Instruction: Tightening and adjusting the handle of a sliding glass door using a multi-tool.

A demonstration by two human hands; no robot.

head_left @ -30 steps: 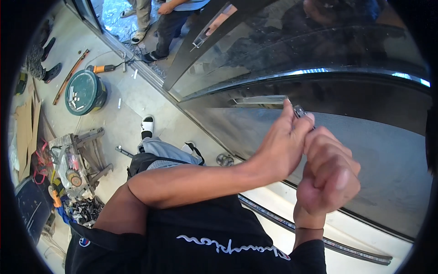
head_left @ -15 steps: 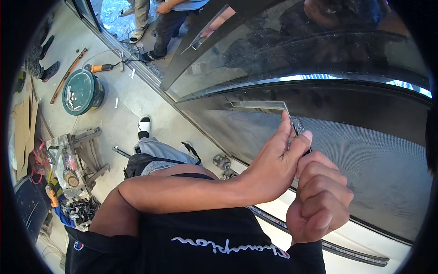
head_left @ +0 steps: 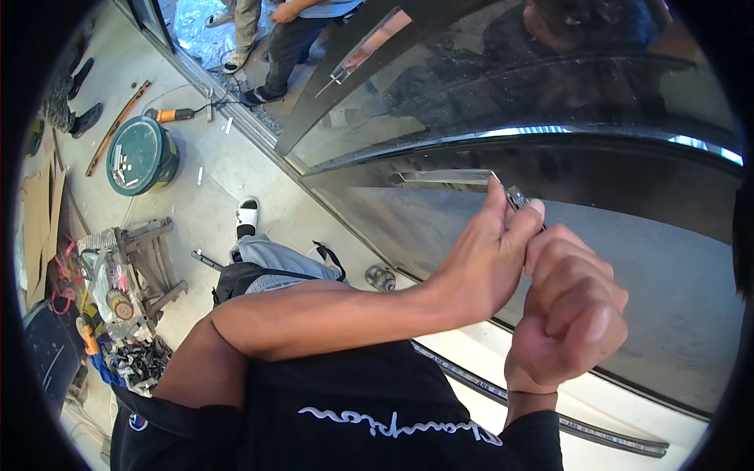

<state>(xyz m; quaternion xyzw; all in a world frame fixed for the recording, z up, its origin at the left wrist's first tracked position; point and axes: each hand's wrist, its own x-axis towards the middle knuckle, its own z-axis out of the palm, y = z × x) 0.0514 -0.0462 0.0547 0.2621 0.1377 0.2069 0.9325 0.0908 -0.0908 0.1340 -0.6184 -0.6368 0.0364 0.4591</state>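
Note:
My left hand (head_left: pixel 491 247) reaches across from the left, its index fingertip at the right end of a long, narrow, pale-edged slot (head_left: pixel 448 177) in the dark door frame (head_left: pixel 542 166). Its thumb and fingers pinch a slim tool (head_left: pixel 516 198) with a silver metal end and a dark body. My right hand (head_left: pixel 577 302) is a closed fist just right of the left hand, wrapped round the tool's near end. The fingers hide most of the tool, so its exact kind does not show. Below the frame bar is a grey textured panel (head_left: pixel 644 290).
At left stand a green lidded bucket (head_left: pixel 135 161) with small pieces on top, an orange power tool (head_left: pixel 173 115), and a cluttered wooden stool (head_left: pixel 149 259). A metallic round object (head_left: pixel 381 278) lies by the door's foot. Black strips (head_left: pixel 581 428) run along the floor. Another person's legs (head_left: pixel 287 63) stand beyond the doorway.
Both hands have shifted slightly right and the left one a little up, with the tool. My right fist has turned, and its wrist now shows. My forearm sits a bit higher.

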